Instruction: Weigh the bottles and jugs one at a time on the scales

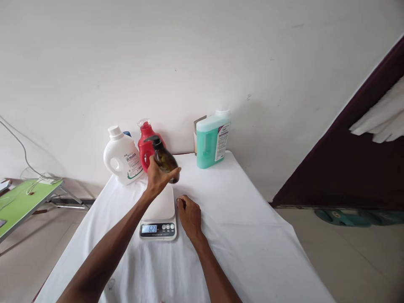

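Note:
A dark brown pump bottle (166,160) with a black pump head is gripped in my left hand (158,179), tilted and held above the far end of a white digital scale (160,206). The scale's lit display reads 623. On the cloth just right of the scale rests my right hand (189,213), its fingers curled in; whether anything is inside them is hidden. Behind the left hand stand a white detergent jug (121,155) and a red jug (148,136), the latter partly covered by the bottle.
A jug of green liquid (208,145) stands at the table's back right, before a cardboard piece (195,134). White cloth (246,235) covers the table, against the wall. A green side table (25,202) with cables is at left. Slippers (344,218) lie on the floor at right.

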`<state>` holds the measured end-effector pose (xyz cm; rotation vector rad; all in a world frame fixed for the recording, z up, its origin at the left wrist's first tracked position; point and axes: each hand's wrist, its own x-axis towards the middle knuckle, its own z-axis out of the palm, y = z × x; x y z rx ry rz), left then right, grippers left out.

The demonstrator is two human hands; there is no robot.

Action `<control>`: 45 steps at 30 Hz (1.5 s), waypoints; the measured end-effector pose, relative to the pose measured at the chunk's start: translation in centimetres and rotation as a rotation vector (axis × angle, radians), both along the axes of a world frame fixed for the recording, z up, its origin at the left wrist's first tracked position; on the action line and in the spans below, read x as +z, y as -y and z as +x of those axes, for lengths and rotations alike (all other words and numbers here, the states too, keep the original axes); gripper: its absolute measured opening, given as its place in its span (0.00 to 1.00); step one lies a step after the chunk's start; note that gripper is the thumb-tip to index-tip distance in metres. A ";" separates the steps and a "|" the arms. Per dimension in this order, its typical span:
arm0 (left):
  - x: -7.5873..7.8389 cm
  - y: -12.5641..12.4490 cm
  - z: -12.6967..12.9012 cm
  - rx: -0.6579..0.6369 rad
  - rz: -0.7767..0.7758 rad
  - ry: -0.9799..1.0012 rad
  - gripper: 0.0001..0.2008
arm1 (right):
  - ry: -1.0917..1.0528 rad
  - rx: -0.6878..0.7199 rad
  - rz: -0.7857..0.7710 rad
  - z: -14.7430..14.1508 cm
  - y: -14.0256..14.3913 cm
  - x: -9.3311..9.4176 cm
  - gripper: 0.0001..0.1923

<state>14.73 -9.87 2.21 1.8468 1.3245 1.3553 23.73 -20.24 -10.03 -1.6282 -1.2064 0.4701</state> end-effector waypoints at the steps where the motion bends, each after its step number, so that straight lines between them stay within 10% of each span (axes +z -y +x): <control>1: 0.1 -1.4 1.5 -0.010 -0.007 0.009 0.38 | 0.003 0.000 -0.003 0.0 0.0 0.0 0.17; 10: -3.7 -11.5 11.6 -0.024 -0.060 0.035 0.40 | 0.024 -0.030 0.005 -0.1 0.1 -0.6 0.18; 24: -5.6 -12.9 15.0 -0.043 -0.137 -0.058 0.48 | -0.037 0.008 -0.005 0.3 0.1 -1.0 0.19; 31: -4.6 -8.0 8.9 -0.120 0.135 -0.108 0.40 | -0.038 0.013 -0.044 0.5 0.3 -0.3 0.21; 35: -2.0 -5.5 1.3 0.162 0.486 -0.068 0.29 | -0.020 0.026 -0.053 0.5 0.4 0.2 0.20; 38: -0.7 -6.4 -2.8 0.300 0.309 0.025 0.26 | -0.020 0.030 -0.086 0.5 0.4 0.4 0.21; 45: -2.1 -10.7 -4.5 0.112 -0.115 0.277 0.25 | -0.027 0.029 -0.110 0.4 0.4 0.3 0.21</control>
